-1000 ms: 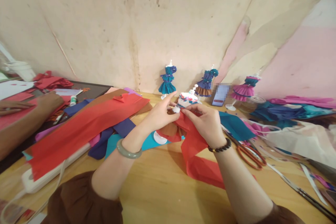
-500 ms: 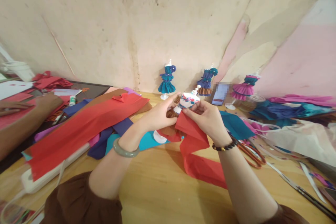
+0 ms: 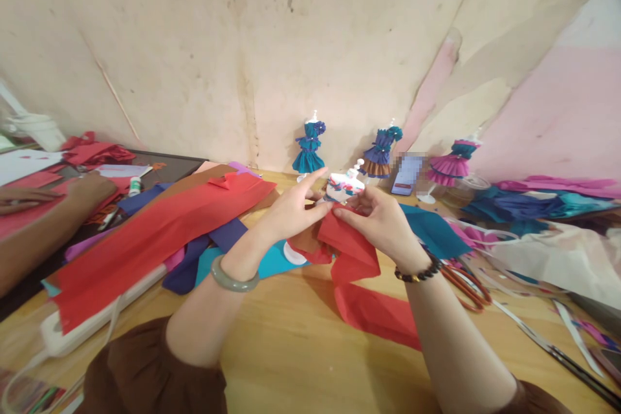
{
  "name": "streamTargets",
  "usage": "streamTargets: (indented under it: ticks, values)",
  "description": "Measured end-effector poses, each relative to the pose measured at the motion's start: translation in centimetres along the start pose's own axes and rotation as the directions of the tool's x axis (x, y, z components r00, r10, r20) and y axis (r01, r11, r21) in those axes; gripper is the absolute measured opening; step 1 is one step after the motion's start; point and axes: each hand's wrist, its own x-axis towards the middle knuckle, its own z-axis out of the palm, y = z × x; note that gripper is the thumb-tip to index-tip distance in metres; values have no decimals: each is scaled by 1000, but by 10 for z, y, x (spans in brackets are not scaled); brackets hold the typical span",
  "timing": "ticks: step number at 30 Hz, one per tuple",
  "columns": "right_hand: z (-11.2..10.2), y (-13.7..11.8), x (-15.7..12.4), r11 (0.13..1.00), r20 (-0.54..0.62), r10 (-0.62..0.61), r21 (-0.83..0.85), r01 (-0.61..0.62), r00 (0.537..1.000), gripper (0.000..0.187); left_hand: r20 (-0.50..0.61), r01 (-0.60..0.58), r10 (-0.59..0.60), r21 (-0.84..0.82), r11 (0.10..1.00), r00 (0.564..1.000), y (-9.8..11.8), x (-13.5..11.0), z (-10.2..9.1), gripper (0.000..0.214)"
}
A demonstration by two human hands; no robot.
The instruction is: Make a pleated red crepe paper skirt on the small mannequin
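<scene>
Between my hands a small white dress form (image 3: 343,187) with coloured marks on its chest tilts to the right, its round white base (image 3: 294,252) showing below. My left hand (image 3: 294,212) grips the form at its waist, thumb pressed at the top of the red crepe paper strip (image 3: 352,242). Pinched by thumb and fingers of my right hand (image 3: 378,217), the same strip lies against the form's waist. From there it folds down and trails over the table towards my right forearm. Brown paper (image 3: 305,239) shows under the red at the form's lower part.
Three small dressed forms, in teal (image 3: 308,158), blue-brown (image 3: 378,152) and pink (image 3: 450,165), stand by the wall beside a phone (image 3: 407,174). Orange-handled scissors (image 3: 468,284) lie right. Red paper (image 3: 165,226) covers a power strip (image 3: 53,333) at left. Another person's hand (image 3: 92,191) works far left.
The dress form tips slightly lower and left. My left thumb has moved onto the red strip's upper edge, and the right hand has shifted a little left with the strip.
</scene>
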Motion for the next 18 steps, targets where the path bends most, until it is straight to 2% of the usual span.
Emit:
streamTargets:
  ticks: [4,10,18]
  values:
    - [-1,1,0,999,19,24,22,-25,1000,32,-31,7,-5,58,998,999,4,0,-1,68]
    - [-10,-2,-1,996,203,77,35,-85,976,33,-47,-11,17,109,994,999,0,1,-2,65]
    - [-9,-6,-2,997,190,5,76,-20,982,28,-12,-57,59,131,990,998,2,0,-3,60]
